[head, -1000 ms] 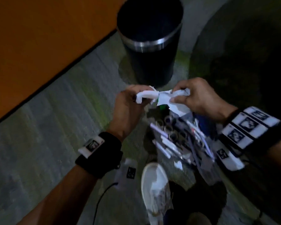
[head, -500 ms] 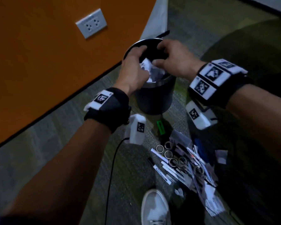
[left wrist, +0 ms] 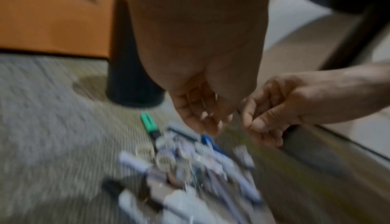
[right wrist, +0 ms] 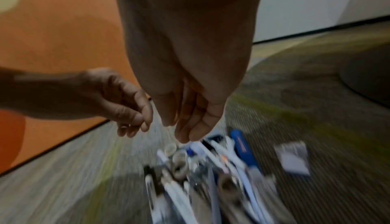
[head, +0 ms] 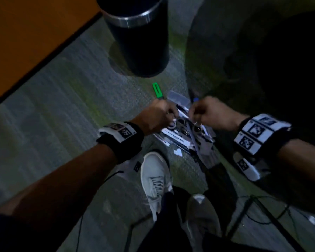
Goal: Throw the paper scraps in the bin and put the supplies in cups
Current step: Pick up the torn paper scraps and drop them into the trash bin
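A heap of supplies (head: pixel 185 137) lies on the carpet: white pens, small tape rings, clips and paper scraps (head: pixel 177 152). My left hand (head: pixel 170 119) and right hand (head: pixel 195 117) hang side by side just above its far end. In the left wrist view the left hand (left wrist: pixel 202 121) has loosely curled fingers and holds nothing. The right hand (right wrist: pixel 187 129) looks the same in its own view, empty above the blurred heap (right wrist: pixel 200 169). The black bin (head: pixel 136 33) with a metal rim stands beyond the hands.
A green highlighter (head: pixel 157 90) lies between bin and heap, and a blue tool (right wrist: pixel 240 146) sits at the heap's right. A loose paper piece (right wrist: pixel 293 159) lies further right. My two shoes (head: pixel 156 179) are close below, with cables (head: pixel 262 211) at the right. An orange wall (head: pixel 25 42) runs along the left.
Both hands carried a crumpled paper wad up to the bin, left it there, and have come back down to the heap with nothing in them.
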Available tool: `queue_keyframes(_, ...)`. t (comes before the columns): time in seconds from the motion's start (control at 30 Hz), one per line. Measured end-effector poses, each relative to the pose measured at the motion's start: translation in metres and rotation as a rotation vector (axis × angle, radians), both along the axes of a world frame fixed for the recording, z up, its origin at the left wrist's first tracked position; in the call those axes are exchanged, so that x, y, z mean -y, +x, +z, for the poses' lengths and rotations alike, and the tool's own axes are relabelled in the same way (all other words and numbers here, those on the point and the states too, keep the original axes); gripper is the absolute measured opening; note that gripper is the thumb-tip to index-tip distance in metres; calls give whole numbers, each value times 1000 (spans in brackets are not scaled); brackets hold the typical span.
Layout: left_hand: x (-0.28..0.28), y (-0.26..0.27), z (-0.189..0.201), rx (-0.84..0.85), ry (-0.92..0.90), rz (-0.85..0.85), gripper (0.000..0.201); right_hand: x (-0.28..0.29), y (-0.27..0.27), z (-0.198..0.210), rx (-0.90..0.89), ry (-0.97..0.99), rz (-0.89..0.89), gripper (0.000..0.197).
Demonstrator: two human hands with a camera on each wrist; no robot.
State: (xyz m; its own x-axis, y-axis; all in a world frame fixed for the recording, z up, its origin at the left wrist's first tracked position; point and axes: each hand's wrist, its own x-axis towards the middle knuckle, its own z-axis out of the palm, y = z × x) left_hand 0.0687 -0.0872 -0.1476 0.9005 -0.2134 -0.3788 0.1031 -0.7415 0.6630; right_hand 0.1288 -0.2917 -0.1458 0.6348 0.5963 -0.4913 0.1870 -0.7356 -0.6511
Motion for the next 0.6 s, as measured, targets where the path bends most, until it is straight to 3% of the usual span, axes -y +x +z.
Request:
queue_keyframes(0.07, 21, -20, -22, -22, 42, -118, 18, 16, -25, -31, -58, -54, -1, 21)
queue_keyframes(0.17, 45, -44, -54, -157, 156, -154, 18, 42, -55, -70, -57, -125, -51, 16)
queue_keyframes(0.3, 62, -69, -88, -180, 363, -337, 21, 91, -72, -111, -50, -231, -337, 6)
queue_keyframes(0.4, 68, -76, -110, -139, 432, -375, 23, 126, -83, -128, -26, -413, -518, 21)
queue_keyframes(0.47, 70, -77, -123, -67, 452, -354, 21, 132, -95, -134, -103, -392, -610, 26)
queue_keyframes(0.6, 71, -81, -139, 56, 427, -441, 27, 122, -115, -150, -181, -280, -583, 47)
